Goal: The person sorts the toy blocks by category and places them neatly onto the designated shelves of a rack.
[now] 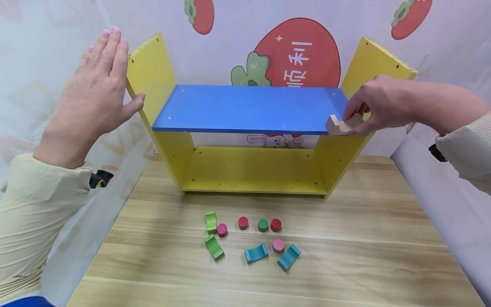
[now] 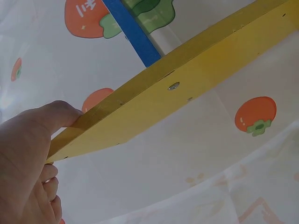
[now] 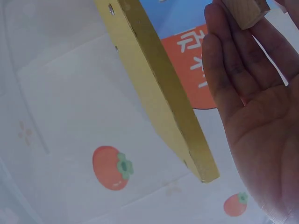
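Observation:
My right hand [image 1: 377, 104] pinches a plain wooden block [image 1: 341, 125] with a scooped-out top, at the right front corner of the blue shelf board [image 1: 249, 106]. Part of that block [image 3: 245, 11] shows at the fingertips in the right wrist view. My left hand [image 1: 90, 89] has its fingers straight beside the left yellow side panel [image 1: 151, 72]. In the left wrist view, the thumb [image 2: 63, 114] lies at the panel's edge. The shelf unit stands upright, its yellow bottom board [image 1: 253, 168] low over the table.
On the wooden table [image 1: 364, 247], in front of the unit, lie green curved blocks [image 1: 214, 247], blue curved blocks [image 1: 256, 253] and several small round pieces, among them a dark green one [image 1: 262, 225]. The right yellow side panel [image 1: 379, 57] rises near my right wrist. Behind hangs a strawberry-printed sheet [image 1: 215, 59].

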Tool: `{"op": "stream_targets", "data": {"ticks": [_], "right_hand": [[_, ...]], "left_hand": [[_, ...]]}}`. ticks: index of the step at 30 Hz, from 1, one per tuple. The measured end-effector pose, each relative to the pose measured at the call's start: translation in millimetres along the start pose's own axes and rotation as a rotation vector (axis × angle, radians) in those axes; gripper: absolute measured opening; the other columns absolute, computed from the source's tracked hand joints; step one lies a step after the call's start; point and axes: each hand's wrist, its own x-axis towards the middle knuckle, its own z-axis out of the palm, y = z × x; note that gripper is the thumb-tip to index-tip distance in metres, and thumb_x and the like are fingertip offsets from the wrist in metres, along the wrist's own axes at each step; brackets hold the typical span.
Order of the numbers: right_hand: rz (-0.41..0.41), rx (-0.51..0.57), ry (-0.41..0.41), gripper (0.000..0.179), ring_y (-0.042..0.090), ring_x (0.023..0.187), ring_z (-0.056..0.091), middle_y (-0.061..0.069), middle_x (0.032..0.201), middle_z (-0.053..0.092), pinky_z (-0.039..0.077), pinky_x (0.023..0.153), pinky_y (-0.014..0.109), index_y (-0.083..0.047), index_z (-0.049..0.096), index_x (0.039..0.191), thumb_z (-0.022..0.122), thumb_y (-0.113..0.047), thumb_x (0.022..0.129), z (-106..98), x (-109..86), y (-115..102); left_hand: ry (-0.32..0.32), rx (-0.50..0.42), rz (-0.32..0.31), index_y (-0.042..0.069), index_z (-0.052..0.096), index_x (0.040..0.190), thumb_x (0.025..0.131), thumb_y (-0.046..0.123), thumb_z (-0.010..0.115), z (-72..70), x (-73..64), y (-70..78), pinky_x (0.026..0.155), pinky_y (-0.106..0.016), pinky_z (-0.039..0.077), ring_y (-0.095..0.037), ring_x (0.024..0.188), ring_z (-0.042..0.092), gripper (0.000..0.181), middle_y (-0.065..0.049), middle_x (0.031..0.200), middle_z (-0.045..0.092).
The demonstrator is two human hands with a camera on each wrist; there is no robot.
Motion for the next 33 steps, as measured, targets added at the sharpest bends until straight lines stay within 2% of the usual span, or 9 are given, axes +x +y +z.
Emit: {"op": "stream_targets", "data": {"ticks": [10, 16, 22, 33], "right_hand": [[0.035, -0.005, -0.014, 0.039, 0.021, 0.086, 0.066, 0.005, 0.096, 0.076, 0.064, 0.074, 0.039, -0.009, 0.081, 0.118, 0.089, -0.027, 0.085, -1.8, 9.9, 7.1], [0.040, -0.013, -0.058, 0.017, 0.019, 0.084, 0.066, 0.001, 0.085, 0.069, 0.056, 0.071, 0.031, -0.018, 0.080, 0.098, 0.087, -0.029, 0.087, -3.2, 19.8, 3.8], [0.058, -0.008, -0.077, 0.011, 0.018, 0.080, 0.067, 0.001, 0.079, 0.067, 0.053, 0.068, 0.029, -0.019, 0.075, 0.082, 0.081, -0.024, 0.090, -1.1, 25.5, 0.2], [0.083, -0.006, -0.103, 0.005, 0.018, 0.076, 0.068, 0.003, 0.086, 0.072, 0.056, 0.066, 0.030, -0.019, 0.079, 0.088, 0.076, -0.022, 0.091, 1.8, 27.2, 1.3]], "left_hand": [[-0.023, 0.002, -0.005, -0.006, -0.004, 0.166, 0.102, 0.027, 0.063, -0.8, 0.1, 0.8, 0.134, -0.058, 0.002, -0.039, 0.166, -0.007, 0.099, -0.019, 0.177, -0.010], [-0.035, 0.001, -0.015, -0.006, -0.006, 0.166, 0.102, 0.027, 0.063, 0.7, 0.0, 0.6, 0.134, -0.058, 0.000, -0.039, 0.166, -0.008, 0.099, -0.019, 0.177, -0.012], [-0.025, -0.006, -0.016, -0.006, -0.005, 0.166, 0.102, 0.027, 0.063, 2.2, -1.1, -0.4, 0.134, -0.058, 0.001, -0.039, 0.166, -0.006, 0.099, -0.019, 0.177, -0.011], [-0.012, 0.000, -0.008, -0.006, -0.002, 0.166, 0.102, 0.026, 0.064, 0.2, 0.1, -0.4, 0.135, -0.057, 0.003, -0.040, 0.166, -0.003, 0.098, -0.020, 0.177, -0.007]]}}
